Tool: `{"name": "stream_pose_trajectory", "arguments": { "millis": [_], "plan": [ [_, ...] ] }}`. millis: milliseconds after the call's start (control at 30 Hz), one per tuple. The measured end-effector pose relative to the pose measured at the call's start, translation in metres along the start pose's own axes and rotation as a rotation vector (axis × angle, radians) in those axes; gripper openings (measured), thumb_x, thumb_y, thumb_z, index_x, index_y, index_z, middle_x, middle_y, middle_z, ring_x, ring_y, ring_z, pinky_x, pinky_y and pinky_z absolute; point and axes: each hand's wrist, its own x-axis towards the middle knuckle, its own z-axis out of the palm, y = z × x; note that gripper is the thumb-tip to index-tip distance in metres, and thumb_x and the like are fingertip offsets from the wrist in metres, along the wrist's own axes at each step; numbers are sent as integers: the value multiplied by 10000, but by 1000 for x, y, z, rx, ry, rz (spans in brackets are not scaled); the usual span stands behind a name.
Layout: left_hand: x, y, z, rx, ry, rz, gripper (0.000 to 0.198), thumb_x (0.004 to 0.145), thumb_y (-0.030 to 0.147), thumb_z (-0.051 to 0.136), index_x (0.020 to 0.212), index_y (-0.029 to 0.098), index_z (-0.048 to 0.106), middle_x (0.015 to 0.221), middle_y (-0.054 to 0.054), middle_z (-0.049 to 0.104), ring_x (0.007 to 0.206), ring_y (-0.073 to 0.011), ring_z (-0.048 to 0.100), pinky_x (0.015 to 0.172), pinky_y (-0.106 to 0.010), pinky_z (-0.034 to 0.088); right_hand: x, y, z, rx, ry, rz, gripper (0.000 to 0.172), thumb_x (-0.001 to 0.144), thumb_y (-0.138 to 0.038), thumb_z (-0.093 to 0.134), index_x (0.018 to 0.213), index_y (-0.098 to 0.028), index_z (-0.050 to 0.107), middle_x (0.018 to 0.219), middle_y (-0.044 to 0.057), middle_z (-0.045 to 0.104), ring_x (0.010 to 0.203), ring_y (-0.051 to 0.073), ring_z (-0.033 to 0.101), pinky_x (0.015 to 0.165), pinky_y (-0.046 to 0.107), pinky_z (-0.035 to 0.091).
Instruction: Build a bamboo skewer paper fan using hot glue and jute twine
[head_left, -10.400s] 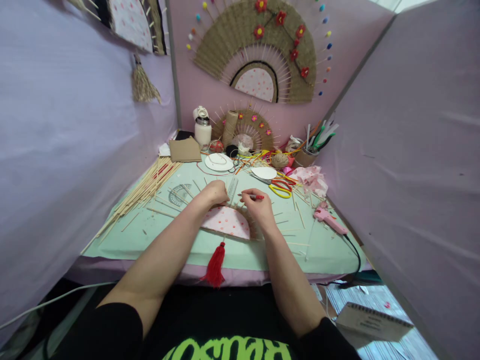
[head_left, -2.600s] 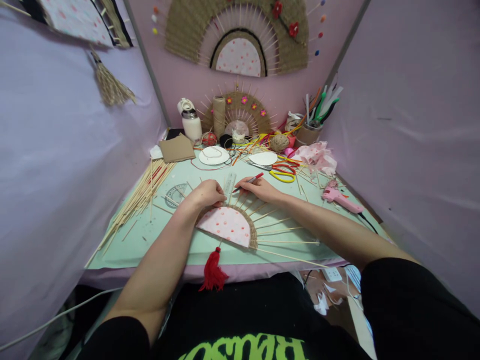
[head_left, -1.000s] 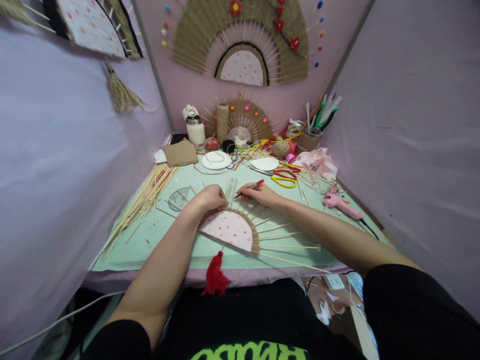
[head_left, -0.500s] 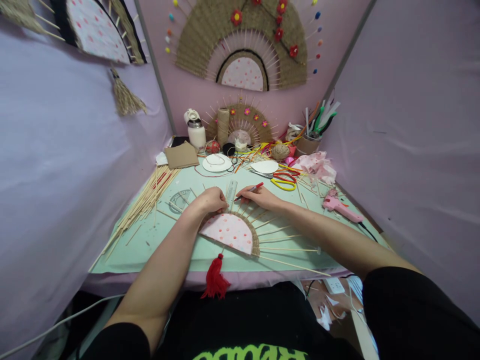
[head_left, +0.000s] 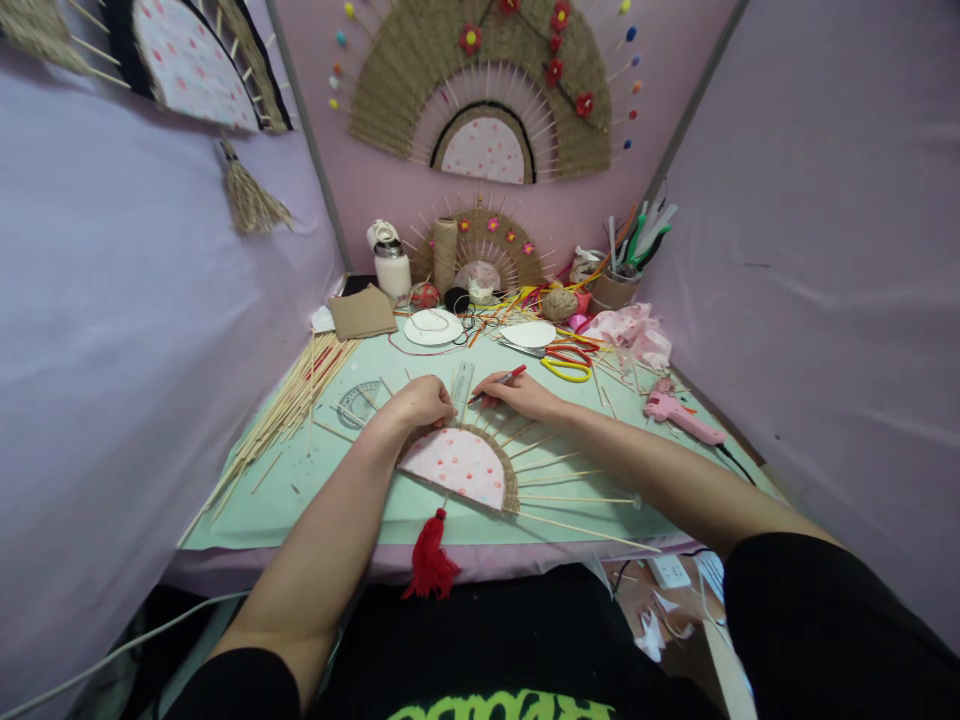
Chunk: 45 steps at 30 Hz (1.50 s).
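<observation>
In front of me lies a half-round fan (head_left: 454, 465) with a pink dotted centre, a woven twine rim, thin sticks radiating outward and a red tassel (head_left: 433, 560) hanging over the table's edge. My left hand (head_left: 429, 402) is closed at the fan's top, its fingertips pinching the lower end of a clear ruler (head_left: 463, 385) that stretches away from the rim; a stick may be in that pinch too. Just right of the ruler, my right hand (head_left: 525, 395) grips a red-ended pen (head_left: 506, 378), with its tip close to the ruler's edge.
Loose sticks (head_left: 292, 410) and a protractor (head_left: 360, 403) are on the left. Behind sit cardboard (head_left: 363, 312), a white bottle (head_left: 392, 268), white discs (head_left: 433, 327) and scissors (head_left: 566, 362). A pink glue gun (head_left: 682, 415) rests on the right, its cord trailing off the table.
Both hands, the ruler and the pen keep nearly the same places. The whole view has shifted very slightly.
</observation>
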Motion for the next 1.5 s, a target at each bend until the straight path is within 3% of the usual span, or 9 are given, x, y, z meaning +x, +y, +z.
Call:
{"name": "stream_pose_trajectory", "arguments": {
  "millis": [1500],
  "plan": [
    [1,1,0,11,-9,7,141,675,218,582,690,131,691,588,-41,655,521,-126,566,497,-212,401,-2,1,1,-5,28,-19,264,846,-306,517,888,-133,712,709,38,673,650,122,582,639,222,475]
  ]
}}
